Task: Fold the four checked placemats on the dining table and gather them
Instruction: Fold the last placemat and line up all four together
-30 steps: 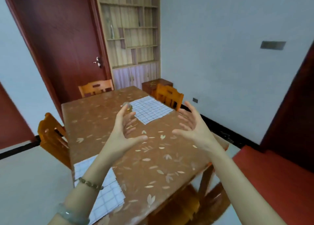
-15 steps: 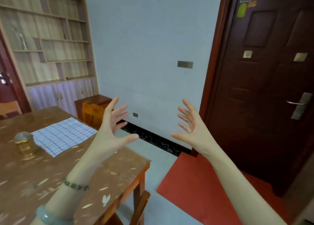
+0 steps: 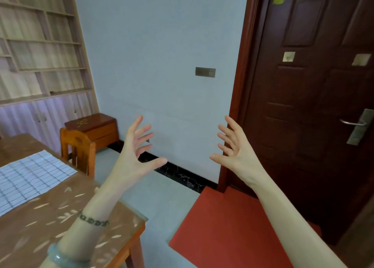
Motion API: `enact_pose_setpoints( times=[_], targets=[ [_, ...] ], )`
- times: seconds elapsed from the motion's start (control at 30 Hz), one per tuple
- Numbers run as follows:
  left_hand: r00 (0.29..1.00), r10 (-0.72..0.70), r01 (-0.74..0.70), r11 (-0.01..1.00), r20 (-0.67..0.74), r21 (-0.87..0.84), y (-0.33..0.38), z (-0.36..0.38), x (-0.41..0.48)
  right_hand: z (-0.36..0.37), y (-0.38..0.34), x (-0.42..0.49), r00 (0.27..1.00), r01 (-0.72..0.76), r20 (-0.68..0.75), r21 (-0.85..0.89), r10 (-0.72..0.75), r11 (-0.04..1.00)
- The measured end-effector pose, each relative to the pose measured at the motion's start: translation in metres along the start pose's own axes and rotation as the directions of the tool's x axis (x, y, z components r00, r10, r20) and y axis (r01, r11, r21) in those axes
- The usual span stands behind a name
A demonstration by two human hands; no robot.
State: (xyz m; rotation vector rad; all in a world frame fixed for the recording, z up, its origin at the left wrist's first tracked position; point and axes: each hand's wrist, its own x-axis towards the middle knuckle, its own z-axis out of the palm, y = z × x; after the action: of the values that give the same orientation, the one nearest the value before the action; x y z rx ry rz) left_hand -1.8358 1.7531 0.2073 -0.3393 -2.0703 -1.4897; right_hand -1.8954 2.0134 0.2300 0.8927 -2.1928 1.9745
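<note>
beside the dining table [image 3: 66, 217], left hand [image 3: 134, 156] and right hand [image 3: 236, 153] hover, each grip spread apart.

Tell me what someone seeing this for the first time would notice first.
Two bare hands, the left hand and the right hand, raised mid-frame with fingers spread, holding nothing. At lower left, a checked placemat lies flat and unfolded on the leaf-patterned dining table, beside an orange wooden chair. A dark brown door fills the right side, above a red floor mat.
</note>
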Motion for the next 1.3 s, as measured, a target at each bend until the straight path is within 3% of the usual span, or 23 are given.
enact_pose_setpoints(
  times=[0.4, 0.63, 0.93, 1.3],
  targets=[
    [0.993, -0.086, 0.083, 0.995, -0.075, -0.047, -0.16, 0.019, 0.161, -0.008, 0.115, 0.205, 0.995, -0.075, 0.07, 0.013, 0.074, 0.997],
    [0.946, -0.272, 0.273, 0.962, -0.178, -0.016, -0.245, -0.003, 0.18, 0.024, 0.203, 0.288, 0.96, -0.198, 0.212, 0.045, 0.184, 0.979],
    [0.825, -0.423, 0.484, 0.872, -0.375, 0.079, -0.37, -0.04, 0.234, 0.094, 0.331, 0.436, 0.858, -0.325, 0.443, 0.073, 0.262, 0.943],
    [0.614, -0.444, 0.604, 0.796, -0.652, 0.026, -0.469, -0.095, 0.319, 0.208, 0.41, 0.628, 0.641, -0.36, 0.739, 0.052, 0.206, 0.932]
  ],
)
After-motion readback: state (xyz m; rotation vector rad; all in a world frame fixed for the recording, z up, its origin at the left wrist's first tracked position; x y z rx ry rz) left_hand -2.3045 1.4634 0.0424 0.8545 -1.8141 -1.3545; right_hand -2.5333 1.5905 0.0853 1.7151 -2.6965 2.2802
